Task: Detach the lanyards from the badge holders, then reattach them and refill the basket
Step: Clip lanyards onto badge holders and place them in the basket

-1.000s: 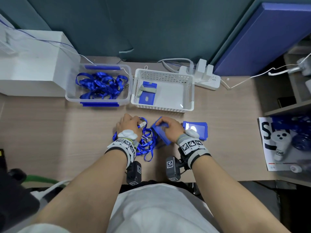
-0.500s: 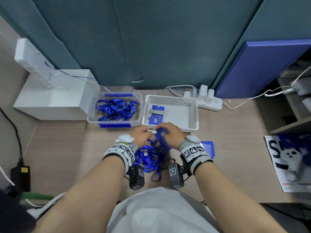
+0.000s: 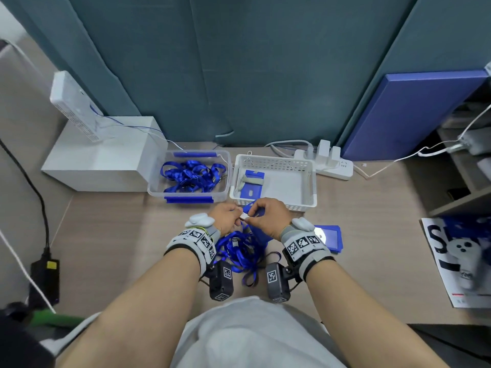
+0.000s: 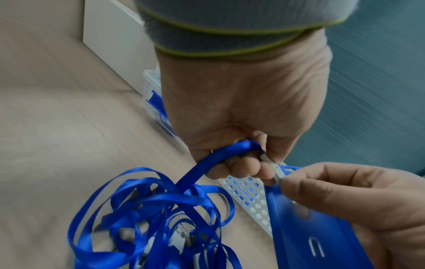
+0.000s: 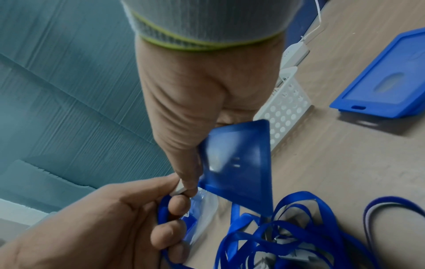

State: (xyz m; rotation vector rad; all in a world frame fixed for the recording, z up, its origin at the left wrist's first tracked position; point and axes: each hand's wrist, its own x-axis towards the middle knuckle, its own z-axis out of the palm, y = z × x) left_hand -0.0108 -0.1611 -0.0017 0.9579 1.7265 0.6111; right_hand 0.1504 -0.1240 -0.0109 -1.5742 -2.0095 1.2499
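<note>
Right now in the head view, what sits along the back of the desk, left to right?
White box → clear bin of blue lanyards → white perforated basket holding one badge holder → white power strip.

Very little that I can read from here. On the printed sheet (image 3: 435, 251) lying at the right edge of the counter (image 3: 106, 235), I make out one large black capital "S" near its upper left corner; whatever letters follow it are cut off or covered, and the small line of print along the sheet's near edge is too fine to read. The bands on both wrists and the two small black camera blocks under them carry square black-and-white coded markers, patterns rather than letters. In the two wrist views I find no writing at all.
</note>
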